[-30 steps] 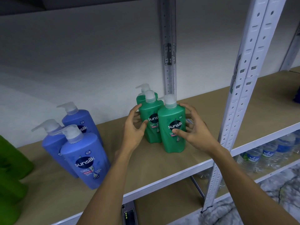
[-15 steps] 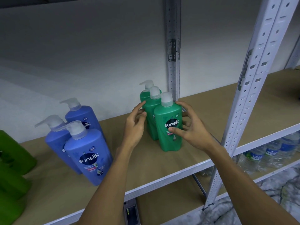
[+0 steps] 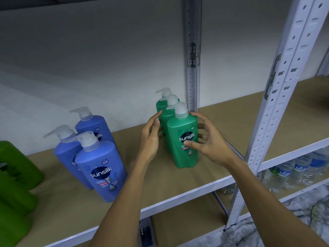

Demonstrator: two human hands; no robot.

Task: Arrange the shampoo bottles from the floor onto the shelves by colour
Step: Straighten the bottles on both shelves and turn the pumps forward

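- Teal-green shampoo bottles [image 3: 183,141], three in a row running front to back, stood upright on the tan shelf [image 3: 231,132] against its rear post [image 3: 192,50].
- Right hand [image 3: 211,143] cupped the front bottle from 3 o'clock, thumb pressed on its label, fingers curled round its side.
- Left hand [image 3: 150,139] lay at 9 o'clock, fingers nearly straight, tips touching the bottles behind; whether its grip closed on anything I cannot tell.
- Blue shampoo bottles [image 3: 99,168], three, clustered at 9 o'clock, well apart.
- Bright green bottles [image 3: 16,175] sat beyond at the frame edge.
- Water bottles [image 3: 293,170] lay one shelf down at 4 o'clock.
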